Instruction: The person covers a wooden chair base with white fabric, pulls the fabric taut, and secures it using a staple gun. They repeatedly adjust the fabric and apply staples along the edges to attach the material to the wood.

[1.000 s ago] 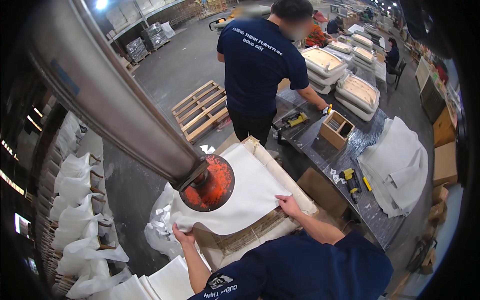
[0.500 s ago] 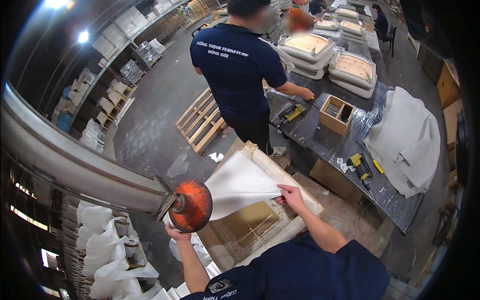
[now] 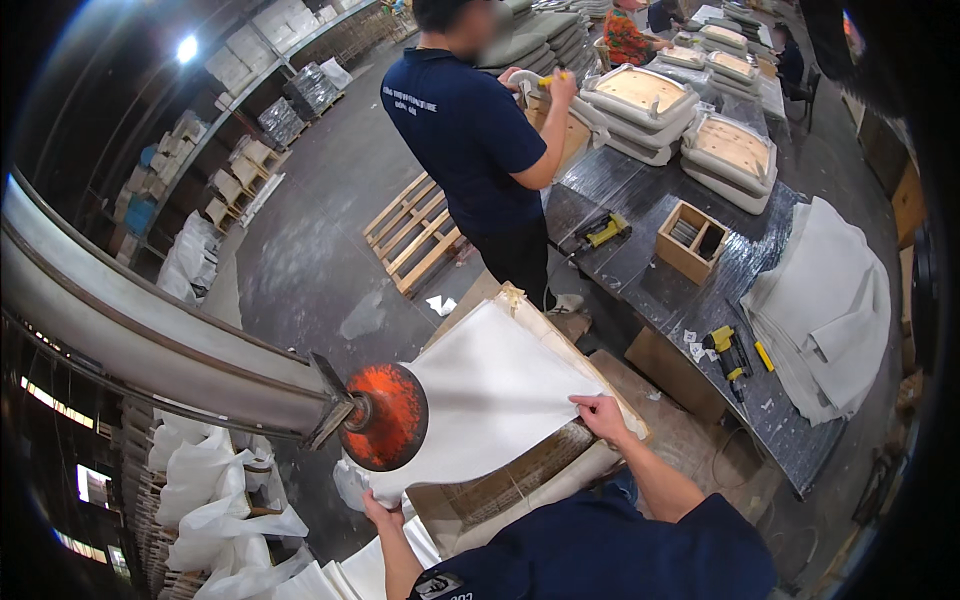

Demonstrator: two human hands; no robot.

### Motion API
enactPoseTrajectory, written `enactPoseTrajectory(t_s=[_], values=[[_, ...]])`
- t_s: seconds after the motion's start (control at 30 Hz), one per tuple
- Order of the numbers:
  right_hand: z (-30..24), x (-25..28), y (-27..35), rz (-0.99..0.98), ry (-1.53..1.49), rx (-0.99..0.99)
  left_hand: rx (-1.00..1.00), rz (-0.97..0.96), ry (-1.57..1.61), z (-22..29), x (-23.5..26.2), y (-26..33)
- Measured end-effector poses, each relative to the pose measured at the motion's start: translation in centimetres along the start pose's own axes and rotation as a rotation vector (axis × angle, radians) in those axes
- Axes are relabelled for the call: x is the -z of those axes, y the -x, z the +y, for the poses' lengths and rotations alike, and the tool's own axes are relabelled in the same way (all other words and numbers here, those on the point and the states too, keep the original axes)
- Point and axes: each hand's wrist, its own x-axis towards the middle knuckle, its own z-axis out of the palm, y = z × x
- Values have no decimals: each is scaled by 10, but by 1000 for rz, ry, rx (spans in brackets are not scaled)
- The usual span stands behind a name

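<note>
White sheet (image 3: 490, 370), left fingers (image 3: 374, 504) and right fingers (image 3: 590, 403) pinched closed on near edge, grey floor (image 3: 300, 250) beyond far-left edge

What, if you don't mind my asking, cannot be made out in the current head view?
In the head view:
- Part of the white sheet: hidden behind the orange disc.
- The covered part of the box-like container: hidden by the white sheet.
- Some fingers of the left hand: hidden by the white sheet's edge.
- The folded white sheets: cut off by the lower edge.
</note>
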Motion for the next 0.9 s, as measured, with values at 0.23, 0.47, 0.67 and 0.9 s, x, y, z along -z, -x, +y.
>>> enactPoseTrajectory(t_s=[0.23,0.47,0.67,0.9], values=[[4,0,-2,-15,150,52,57,33,8,-19,-4,-9],[8,-3,2,6,196,42,19,-76,14,-29,-8,-21],[-37,10,-124,5,-161,27,-114,-301,-79,54,-118,-73],[-304,24,-169,-97,-515,309,-444,-511,470,219,-199,10]])
